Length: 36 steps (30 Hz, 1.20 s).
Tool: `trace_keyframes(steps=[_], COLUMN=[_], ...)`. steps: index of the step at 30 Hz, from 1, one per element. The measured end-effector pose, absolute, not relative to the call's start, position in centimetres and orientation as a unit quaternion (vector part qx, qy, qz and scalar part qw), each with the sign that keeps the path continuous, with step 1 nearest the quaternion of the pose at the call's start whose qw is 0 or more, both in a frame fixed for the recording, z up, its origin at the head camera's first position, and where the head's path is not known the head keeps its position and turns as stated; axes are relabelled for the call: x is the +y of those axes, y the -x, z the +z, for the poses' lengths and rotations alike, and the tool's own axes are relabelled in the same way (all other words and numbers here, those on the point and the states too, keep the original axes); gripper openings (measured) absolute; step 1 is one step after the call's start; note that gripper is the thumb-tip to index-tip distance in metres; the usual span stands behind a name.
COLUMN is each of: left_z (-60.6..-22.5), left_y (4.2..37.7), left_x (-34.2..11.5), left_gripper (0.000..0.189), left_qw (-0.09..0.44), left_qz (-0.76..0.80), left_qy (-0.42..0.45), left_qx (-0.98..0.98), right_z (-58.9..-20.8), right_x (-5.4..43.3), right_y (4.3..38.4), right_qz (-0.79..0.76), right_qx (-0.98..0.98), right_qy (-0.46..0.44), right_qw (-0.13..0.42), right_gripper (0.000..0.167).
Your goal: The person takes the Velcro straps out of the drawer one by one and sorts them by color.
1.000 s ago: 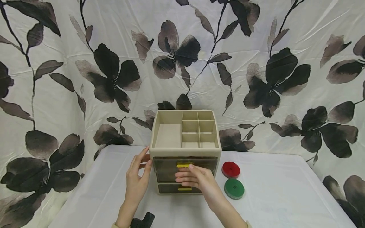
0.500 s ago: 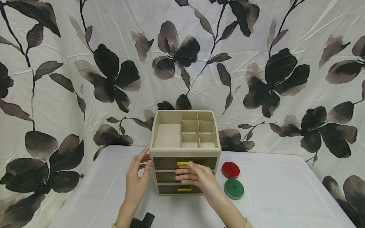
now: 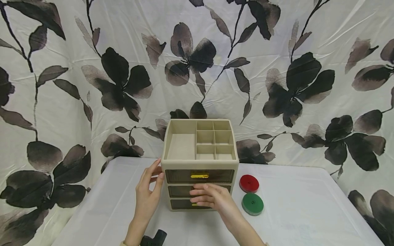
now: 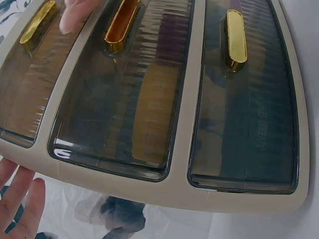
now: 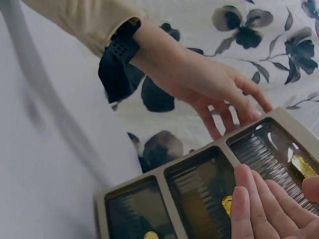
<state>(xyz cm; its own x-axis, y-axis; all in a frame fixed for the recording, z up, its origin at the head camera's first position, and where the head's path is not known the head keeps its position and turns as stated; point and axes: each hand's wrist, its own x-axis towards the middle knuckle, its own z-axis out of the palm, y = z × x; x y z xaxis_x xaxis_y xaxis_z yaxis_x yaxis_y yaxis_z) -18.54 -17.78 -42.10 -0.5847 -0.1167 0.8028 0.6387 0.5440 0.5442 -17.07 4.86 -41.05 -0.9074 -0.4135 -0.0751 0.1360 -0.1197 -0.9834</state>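
A cream drawer organizer stands on the white table, its three smoky see-through drawers all pushed in. My left hand touches the organizer's left side near the top, fingers mostly straight. In front of the middle drawer, my right hand is held with extended fingers, below the gold top handle. It covers the middle handle in the head view. The right wrist view shows this right hand palm toward the camera, holding nothing. Through the middle drawer front, a tan block shows in the left wrist view.
A red disc-shaped roll and a green one lie right of the organizer. A black object sits at the table's front edge beside the left forearm. Floral cloth hangs behind. The organizer's top has several compartments.
The top drawer, pulled out a little at first, has slid back in. My right hand has since left its handle and dropped slightly to the middle drawer. The left hand stays put.
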Motion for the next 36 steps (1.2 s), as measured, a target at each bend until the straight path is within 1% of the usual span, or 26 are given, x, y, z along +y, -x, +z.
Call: trace_keyframes(steps=[8,15,23,30,36], left_z=[-42.2,-42.3,-42.2,-42.1,-42.1], left_y=[18.6,18.6,18.6,18.6,18.6], left_x=[-17.8,-17.8,-17.8,-17.7,-17.7], left_gripper=[0.057,0.058,0.057,0.057,0.057], left_qw=[0.423,0.425,0.421,0.422,0.423], left_qz=[-0.447,-0.440,-0.444,-0.445,-0.447], left_qy=[0.171,0.168,0.163,0.167,0.167], left_qx=[-0.770,-0.773,-0.774,-0.772,-0.771], right_z=[-42.9,-44.2,-44.6,-44.7,-44.4], right_x=[4.9,4.8,4.8,4.8,4.6], right_y=[16.5,16.6,17.1,17.4,17.6], right_qz=[-0.741,-0.745,-0.743,-0.753,-0.758], right_qx=[0.632,0.626,0.625,0.609,0.604], right_qy=[0.099,0.081,0.082,0.068,0.057], right_qw=[0.203,0.216,0.227,0.239,0.239], right_gripper=[0.048,0.051,0.052,0.062,0.064])
